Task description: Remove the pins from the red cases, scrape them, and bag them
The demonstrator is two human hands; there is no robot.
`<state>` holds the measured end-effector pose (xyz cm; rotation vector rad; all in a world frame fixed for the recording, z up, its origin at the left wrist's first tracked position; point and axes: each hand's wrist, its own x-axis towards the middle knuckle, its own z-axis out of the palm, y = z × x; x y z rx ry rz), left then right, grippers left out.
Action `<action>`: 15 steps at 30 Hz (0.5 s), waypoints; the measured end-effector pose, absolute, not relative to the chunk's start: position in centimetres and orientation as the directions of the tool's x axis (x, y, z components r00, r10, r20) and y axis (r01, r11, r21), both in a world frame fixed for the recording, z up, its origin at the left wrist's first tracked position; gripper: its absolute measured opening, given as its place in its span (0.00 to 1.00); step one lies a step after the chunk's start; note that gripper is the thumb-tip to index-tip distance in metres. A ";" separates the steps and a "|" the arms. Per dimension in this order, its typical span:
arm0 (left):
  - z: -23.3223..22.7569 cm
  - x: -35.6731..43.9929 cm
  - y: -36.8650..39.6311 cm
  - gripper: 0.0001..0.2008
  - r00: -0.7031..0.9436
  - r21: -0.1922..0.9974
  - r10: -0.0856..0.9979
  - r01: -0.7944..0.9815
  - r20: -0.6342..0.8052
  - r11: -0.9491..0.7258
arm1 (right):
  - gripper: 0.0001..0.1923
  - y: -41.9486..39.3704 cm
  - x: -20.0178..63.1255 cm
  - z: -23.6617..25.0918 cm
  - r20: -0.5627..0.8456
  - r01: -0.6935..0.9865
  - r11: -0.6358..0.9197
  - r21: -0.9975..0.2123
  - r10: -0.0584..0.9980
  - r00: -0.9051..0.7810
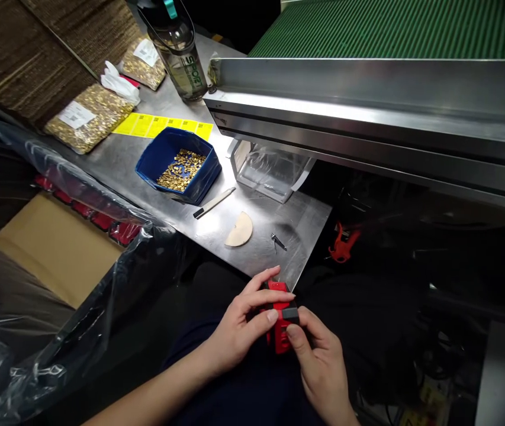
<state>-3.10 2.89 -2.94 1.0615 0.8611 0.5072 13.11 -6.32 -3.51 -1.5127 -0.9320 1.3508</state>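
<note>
A small red plastic part with a black end [281,319] sits between both my hands, just below the front edge of the metal table [279,228]. My left hand [241,325] wraps its left side, thumb and fingers curled over the top. My right hand [321,361] grips it from the right, thumb pressed on the black end. On the table, a blue bin [154,152] holds several small brass pieces [181,168].
A black-tipped pen [214,202], a tan half-disc [240,231] and a small metal clip [277,240] lie on the table. Two bags of brass parts [87,118], yellow labels [163,125], a water bottle [180,50] and a clear tray [267,171] stand farther back. A plastic-lined box [57,248] with red parts sits left; a conveyor [389,29] runs right.
</note>
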 end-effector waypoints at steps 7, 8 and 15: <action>-3.1 -3.7 2.7 0.26 0.664 0.945 0.701 0.027 -0.261 0.326 | 0.12 -6.4 13.0 -3.2 -0.329 -0.073 -0.322 -0.944 0.937 0.116; -3.1 -3.7 2.7 0.26 0.667 0.947 0.701 0.023 -0.254 0.321 | 0.13 -6.4 13.1 -3.2 -0.329 -0.074 -0.322 -0.944 0.937 0.117; -3.1 -3.3 2.6 0.16 0.595 0.931 0.749 -0.001 -0.292 0.364 | 0.12 -6.8 13.1 -3.4 -0.314 -0.035 -0.312 -0.949 0.941 0.127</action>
